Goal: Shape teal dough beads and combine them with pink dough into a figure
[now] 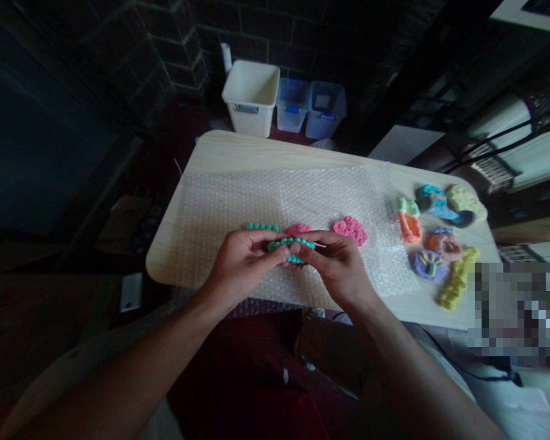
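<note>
Left hand (242, 266) and right hand (334, 266) are both curled closed, their fingertips (286, 247) pinching a string of teal clay beads (291, 243) from either side above the middle of the bubble wrap (238, 214). On the bubble wrap, a pink clay disc (297, 229) lies under the string, with a 2nd pink clay disc (349, 230) just right of it and a teal bead row (262, 227) left of it. Coloured clay shapes (428, 264) sit on the table (224, 146) right of the bubble wrap.
</note>
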The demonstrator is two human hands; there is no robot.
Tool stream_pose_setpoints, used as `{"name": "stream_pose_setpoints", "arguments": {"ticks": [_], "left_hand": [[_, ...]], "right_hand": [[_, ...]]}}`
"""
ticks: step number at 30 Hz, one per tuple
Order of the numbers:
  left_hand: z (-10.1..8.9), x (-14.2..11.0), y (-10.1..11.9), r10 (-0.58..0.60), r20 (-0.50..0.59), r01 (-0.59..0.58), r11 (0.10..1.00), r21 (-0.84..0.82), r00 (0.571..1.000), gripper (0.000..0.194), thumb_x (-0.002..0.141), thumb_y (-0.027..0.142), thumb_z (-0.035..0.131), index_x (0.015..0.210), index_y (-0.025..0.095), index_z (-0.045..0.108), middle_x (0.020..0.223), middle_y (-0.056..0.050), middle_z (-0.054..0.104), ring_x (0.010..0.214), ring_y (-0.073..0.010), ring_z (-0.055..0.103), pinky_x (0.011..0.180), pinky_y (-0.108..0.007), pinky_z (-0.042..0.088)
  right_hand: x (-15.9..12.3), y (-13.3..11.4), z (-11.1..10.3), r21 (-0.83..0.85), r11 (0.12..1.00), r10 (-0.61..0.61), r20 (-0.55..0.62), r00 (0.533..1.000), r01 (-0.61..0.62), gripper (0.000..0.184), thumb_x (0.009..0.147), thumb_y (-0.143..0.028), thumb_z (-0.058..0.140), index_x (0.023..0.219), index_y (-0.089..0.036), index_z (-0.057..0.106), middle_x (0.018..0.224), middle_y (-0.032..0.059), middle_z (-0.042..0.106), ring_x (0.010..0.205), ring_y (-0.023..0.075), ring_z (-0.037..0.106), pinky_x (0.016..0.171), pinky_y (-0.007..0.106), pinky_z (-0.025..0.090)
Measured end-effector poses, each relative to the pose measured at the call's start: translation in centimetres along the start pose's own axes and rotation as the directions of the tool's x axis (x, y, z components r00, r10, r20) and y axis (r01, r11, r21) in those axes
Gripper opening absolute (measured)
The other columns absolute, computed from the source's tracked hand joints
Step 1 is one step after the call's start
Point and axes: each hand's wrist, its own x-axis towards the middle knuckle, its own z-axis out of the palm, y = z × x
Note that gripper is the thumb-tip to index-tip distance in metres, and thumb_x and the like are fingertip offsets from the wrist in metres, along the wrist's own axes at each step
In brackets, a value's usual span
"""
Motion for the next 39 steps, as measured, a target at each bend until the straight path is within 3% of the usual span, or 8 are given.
{"name": "stream_pose_setpoints", "arguments": {"ticks": [10, 15, 23, 30, 39], "left_hand": [[-0.2, 0.3, -0.4, -0.013, 0.057, 0.015, 0.999, -0.037, 0.998, 0.031, 0.077, 0.032, 0.096, 0.105, 0.019, 0.088, 0.104, -0.009, 0.087, 0.087, -0.0222, 0.082, 0.087, -0.037, 0.07], [-0.7, 0.3, 0.2, -0.033, 0.08, 0.032, 0.999, 0.005, 0.996, 0.032, 0.08, 0.034, 0.093, 0.108, 0.017, 0.088, 0.107, -0.011, 0.086, 0.09, -0.0244, 0.082, 0.091, -0.041, 0.068], [-1.0, 0.4, 0.1, -0.044, 0.075, 0.046, 0.999, -0.014, 0.996, 0.031, 0.079, 0.029, 0.094, 0.106, 0.017, 0.087, 0.107, -0.012, 0.086, 0.092, -0.0231, 0.081, 0.088, -0.037, 0.068], [-0.7, 0.1, 0.0, -0.046, 0.026, 0.045, 0.998, 0.044, 0.999, 0.034, 0.076, 0.03, 0.096, 0.105, 0.015, 0.086, 0.094, -0.009, 0.085, 0.082, -0.0219, 0.082, 0.08, -0.032, 0.067], [-0.9, 0.5, -0.6, -0.042, 0.128, 0.044, 0.999, -0.016, 0.991, 0.03, 0.083, 0.031, 0.092, 0.11, 0.019, 0.087, 0.108, -0.01, 0.086, 0.092, -0.0234, 0.082, 0.088, -0.036, 0.067]], "right_hand": [[0.2, 0.2, -0.3, -0.01, 1.0, -0.022, -0.026, 0.999, 0.021, 0.025, 0.07, -0.036, 0.102, 0.088, -0.024, 0.089, 0.084, 0.0028, 0.083, 0.063, 0.0126, 0.068, 0.059, 0.026, 0.061], [0.1, 0.0, -0.8, 0.034, 0.999, 0.034, 0.049, 0.998, -0.036, 0.026, 0.08, -0.041, 0.096, 0.102, -0.027, 0.09, 0.101, 0.0047, 0.086, 0.075, 0.0158, 0.076, 0.069, 0.03, 0.066], [0.1, -0.1, -1.0, 0.012, 0.999, 0.031, 0.084, 0.996, -0.032, 0.026, 0.083, -0.037, 0.094, 0.106, -0.027, 0.089, 0.101, 0.0051, 0.086, 0.076, 0.0157, 0.076, 0.07, 0.031, 0.067], [0.1, 0.2, -0.6, 0.019, 1.0, 0.02, 0.085, 0.996, -0.021, 0.026, 0.077, -0.032, 0.098, 0.099, -0.026, 0.088, 0.091, 0.0026, 0.083, 0.075, 0.0149, 0.074, 0.068, 0.027, 0.064], [0.1, 0.2, -0.9, 0.014, 0.999, 0.039, 0.045, 0.998, -0.04, 0.03, 0.072, -0.031, 0.101, 0.097, -0.023, 0.088, 0.089, 0.0032, 0.082, 0.071, 0.0145, 0.072, 0.062, 0.026, 0.062]]}}
